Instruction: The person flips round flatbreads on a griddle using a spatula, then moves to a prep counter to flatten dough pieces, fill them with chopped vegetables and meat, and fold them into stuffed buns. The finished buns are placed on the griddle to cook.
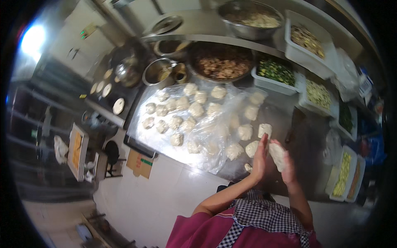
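Observation:
A flattened oval of dough lies against the palm and fingers of my right hand, above the steel worktop. Just left of it my left hand is held edge-on with its fingers straight and together; whether it touches the dough cannot be told. Close by are a dough ball, another behind my left hand and a small dough scrap. Several more dough balls sit further left, many under or beside clear plastic sheeting.
A cleaver lies right of the dough. Behind are a wide pan of brown filling, a metal pot and a tub of chopped greens. More tubs line the right side. Dough rounds lie on a dark griddle at left.

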`<state>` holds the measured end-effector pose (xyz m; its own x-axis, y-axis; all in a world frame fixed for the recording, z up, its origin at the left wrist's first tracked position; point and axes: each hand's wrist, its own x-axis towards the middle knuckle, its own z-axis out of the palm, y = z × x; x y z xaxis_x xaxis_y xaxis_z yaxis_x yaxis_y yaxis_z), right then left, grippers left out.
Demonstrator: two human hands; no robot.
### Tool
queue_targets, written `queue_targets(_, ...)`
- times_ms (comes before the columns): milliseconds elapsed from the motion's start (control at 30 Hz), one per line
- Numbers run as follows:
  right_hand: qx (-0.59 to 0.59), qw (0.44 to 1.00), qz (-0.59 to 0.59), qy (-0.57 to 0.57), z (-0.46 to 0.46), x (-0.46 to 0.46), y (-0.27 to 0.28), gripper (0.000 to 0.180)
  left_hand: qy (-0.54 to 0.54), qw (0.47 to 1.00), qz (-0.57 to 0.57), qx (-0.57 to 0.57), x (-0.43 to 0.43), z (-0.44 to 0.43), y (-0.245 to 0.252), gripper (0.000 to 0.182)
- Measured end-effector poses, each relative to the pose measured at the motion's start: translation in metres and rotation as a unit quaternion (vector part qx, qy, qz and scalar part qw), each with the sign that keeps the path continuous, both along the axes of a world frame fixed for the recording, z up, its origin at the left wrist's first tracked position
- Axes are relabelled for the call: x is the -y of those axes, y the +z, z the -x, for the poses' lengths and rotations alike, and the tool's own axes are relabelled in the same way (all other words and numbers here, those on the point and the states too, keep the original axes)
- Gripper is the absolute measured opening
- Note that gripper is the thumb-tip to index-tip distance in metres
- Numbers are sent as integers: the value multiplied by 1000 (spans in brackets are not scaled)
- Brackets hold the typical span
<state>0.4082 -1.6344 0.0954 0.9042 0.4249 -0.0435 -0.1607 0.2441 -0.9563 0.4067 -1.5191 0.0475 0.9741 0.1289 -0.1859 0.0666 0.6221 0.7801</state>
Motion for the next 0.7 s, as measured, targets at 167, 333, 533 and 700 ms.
queue_targets(167, 300, 860, 404, -86, 4, -25, -11, 45, -47, 937, 327, -117, 0, 5, -17, 56)
queue_targets(333, -141, 971, 60, -184, 0, -29, -47, 36, -56, 975, 201, -81, -5, -11, -16, 50)
queue_targets(533, -25, 951, 226, -211, -9, -12, -67, 21, -81, 963, 186, -175, -4, -7, -30, 46)
queue_targets(700, 220, 835, 418, -282, -42, 14, -83, 30, -56, 943, 264, -193, -9, -18, -58, 41)
